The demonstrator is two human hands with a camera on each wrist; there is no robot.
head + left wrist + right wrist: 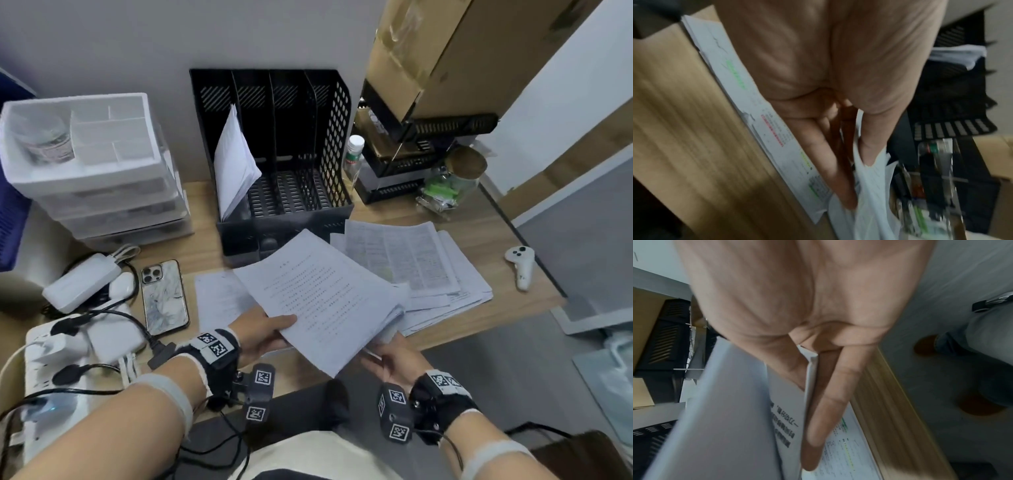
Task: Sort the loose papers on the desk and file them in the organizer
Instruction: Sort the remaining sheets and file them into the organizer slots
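Partly, both hands (263, 330) hide the sheaf's (325, 301) underside.

On the surface (479, 219): one black four-slot organizer (274, 154), one filed sheaf of papers (234, 164), one held paper stack (322, 301), one spread of loose papers (421, 270), one phone (164, 298), one white controller (520, 262), one drawer unit (102, 171), two hands.
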